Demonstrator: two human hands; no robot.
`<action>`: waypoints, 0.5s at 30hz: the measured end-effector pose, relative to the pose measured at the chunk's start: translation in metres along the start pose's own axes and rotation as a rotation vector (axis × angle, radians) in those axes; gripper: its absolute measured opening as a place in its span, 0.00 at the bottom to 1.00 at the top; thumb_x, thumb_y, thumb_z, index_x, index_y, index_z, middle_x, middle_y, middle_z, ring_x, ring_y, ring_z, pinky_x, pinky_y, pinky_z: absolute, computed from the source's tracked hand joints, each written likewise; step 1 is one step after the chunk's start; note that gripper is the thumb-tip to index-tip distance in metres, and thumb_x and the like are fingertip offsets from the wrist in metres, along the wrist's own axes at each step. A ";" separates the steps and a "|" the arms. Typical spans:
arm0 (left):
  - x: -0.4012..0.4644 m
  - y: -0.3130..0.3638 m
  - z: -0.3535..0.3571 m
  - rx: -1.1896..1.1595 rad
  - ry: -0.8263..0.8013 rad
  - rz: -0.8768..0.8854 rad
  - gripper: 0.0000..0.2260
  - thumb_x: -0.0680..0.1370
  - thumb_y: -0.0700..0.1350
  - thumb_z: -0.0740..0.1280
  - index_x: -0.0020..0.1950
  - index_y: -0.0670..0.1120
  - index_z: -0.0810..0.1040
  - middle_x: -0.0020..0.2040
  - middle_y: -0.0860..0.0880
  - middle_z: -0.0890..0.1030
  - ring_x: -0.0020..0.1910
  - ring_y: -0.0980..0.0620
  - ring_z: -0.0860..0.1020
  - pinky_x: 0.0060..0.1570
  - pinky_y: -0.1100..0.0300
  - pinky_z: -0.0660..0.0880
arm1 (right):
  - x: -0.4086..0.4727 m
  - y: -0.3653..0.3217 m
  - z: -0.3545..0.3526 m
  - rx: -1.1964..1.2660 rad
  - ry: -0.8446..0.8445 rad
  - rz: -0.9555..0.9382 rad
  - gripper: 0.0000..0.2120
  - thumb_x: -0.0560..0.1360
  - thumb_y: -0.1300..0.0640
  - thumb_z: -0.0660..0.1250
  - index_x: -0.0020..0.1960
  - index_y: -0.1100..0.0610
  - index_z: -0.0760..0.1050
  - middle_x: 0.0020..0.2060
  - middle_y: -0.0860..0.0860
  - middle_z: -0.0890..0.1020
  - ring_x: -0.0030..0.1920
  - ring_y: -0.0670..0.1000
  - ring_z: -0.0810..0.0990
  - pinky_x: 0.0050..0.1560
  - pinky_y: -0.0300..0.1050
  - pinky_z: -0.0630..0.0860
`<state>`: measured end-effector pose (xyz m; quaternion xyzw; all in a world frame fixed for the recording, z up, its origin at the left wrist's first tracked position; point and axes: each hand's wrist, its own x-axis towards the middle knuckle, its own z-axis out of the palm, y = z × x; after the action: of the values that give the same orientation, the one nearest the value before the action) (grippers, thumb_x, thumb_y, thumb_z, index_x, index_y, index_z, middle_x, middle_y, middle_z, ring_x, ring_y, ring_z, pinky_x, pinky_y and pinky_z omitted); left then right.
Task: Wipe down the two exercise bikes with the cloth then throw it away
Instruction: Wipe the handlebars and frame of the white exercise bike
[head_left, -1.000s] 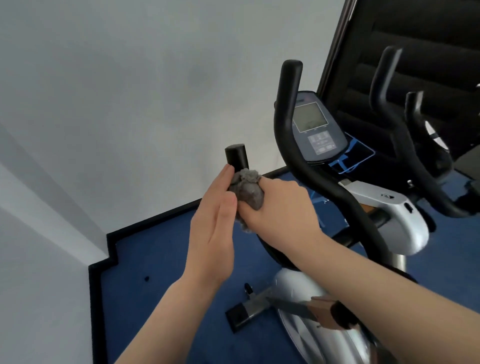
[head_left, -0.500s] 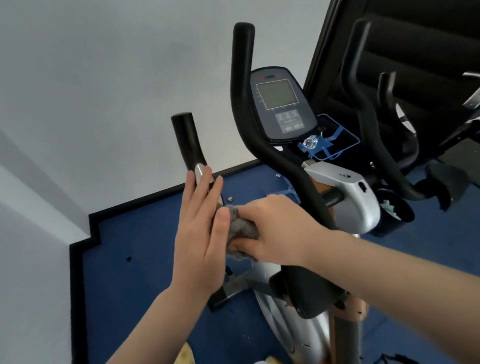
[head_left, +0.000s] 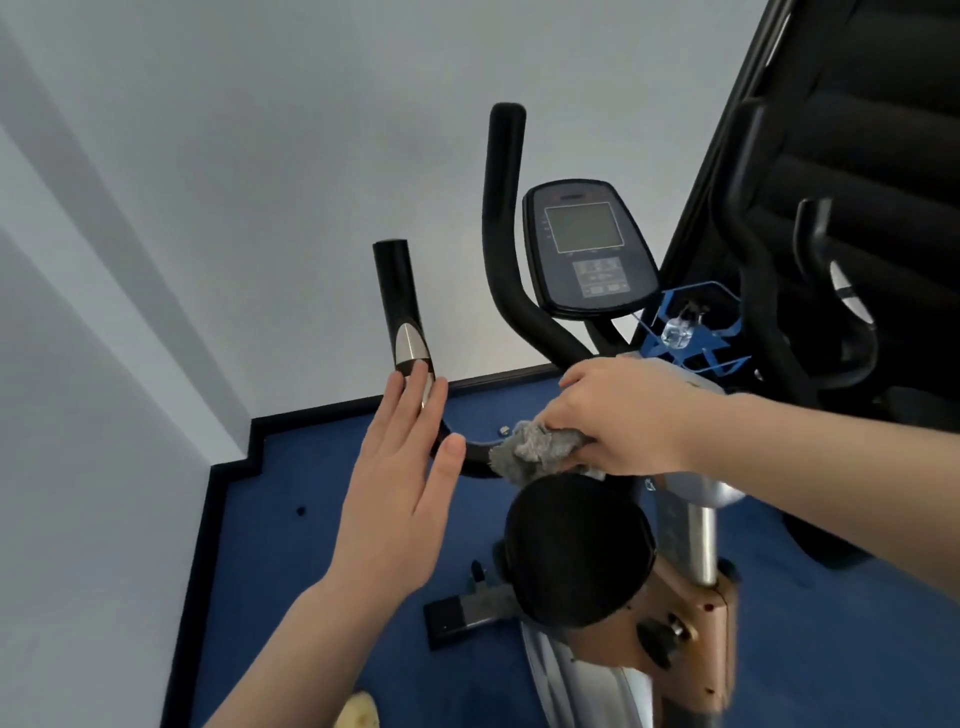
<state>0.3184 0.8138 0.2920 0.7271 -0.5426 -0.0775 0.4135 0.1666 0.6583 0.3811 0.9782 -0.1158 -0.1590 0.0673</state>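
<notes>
The right hand (head_left: 618, 415) grips the cloth (head_left: 535, 449), a grey wad bunched under the fingers, and presses it onto the low curved run of the left handlebar (head_left: 402, 312) of the near bike (head_left: 691, 608), just ahead of the saddle (head_left: 576, 551). From that contact the bar's long axis runs leftward along the bend, then turns upward to the capped end, passing a silver sensor plate on the way. The unwiped length therefore lies to the left of and above the cloth, and the right hand is the one placed to follow it. The left hand (head_left: 400, 493) holds nothing: fingers straight and close together, thumb spread, palm turned toward the bar, fingertips at the base of the sensor plate; whether they rest on the bar or stand just off it cannot be told. It looks set to steady the grip rather than wipe. The right handlebar (head_left: 501, 223) and console (head_left: 587, 249) stand behind, clear of both hands. The second bike (head_left: 810, 322) stands to the right against a dark panel, well apart from the cloth. Judgement: work is on the first bike's handlebars, with the second bike and disposal of the cloth outstanding. Risk: the wad is loosely bunched and could snag on the plate edge
</notes>
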 end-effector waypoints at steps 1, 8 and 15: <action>-0.004 0.002 0.000 0.008 -0.007 -0.008 0.26 0.80 0.61 0.46 0.77 0.55 0.54 0.78 0.62 0.49 0.76 0.64 0.43 0.74 0.56 0.47 | -0.001 -0.004 0.000 -0.026 0.008 0.007 0.11 0.76 0.47 0.60 0.51 0.51 0.75 0.46 0.48 0.81 0.56 0.53 0.76 0.51 0.50 0.75; -0.030 0.011 -0.010 0.040 -0.090 -0.054 0.28 0.78 0.61 0.49 0.77 0.58 0.50 0.77 0.67 0.46 0.75 0.67 0.46 0.74 0.61 0.50 | 0.016 -0.039 -0.014 -0.070 0.094 0.311 0.11 0.73 0.61 0.64 0.34 0.55 0.64 0.32 0.49 0.71 0.29 0.50 0.68 0.28 0.42 0.61; -0.034 -0.002 -0.045 0.022 -0.124 -0.099 0.24 0.80 0.54 0.58 0.75 0.60 0.58 0.74 0.64 0.61 0.74 0.61 0.60 0.72 0.56 0.60 | 0.029 -0.099 -0.023 0.241 0.305 0.466 0.14 0.70 0.51 0.71 0.53 0.54 0.74 0.44 0.52 0.80 0.46 0.55 0.80 0.36 0.44 0.65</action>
<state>0.3316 0.8665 0.3081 0.7514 -0.5311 -0.1368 0.3669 0.2210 0.7488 0.3774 0.9387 -0.3438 0.0244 0.0023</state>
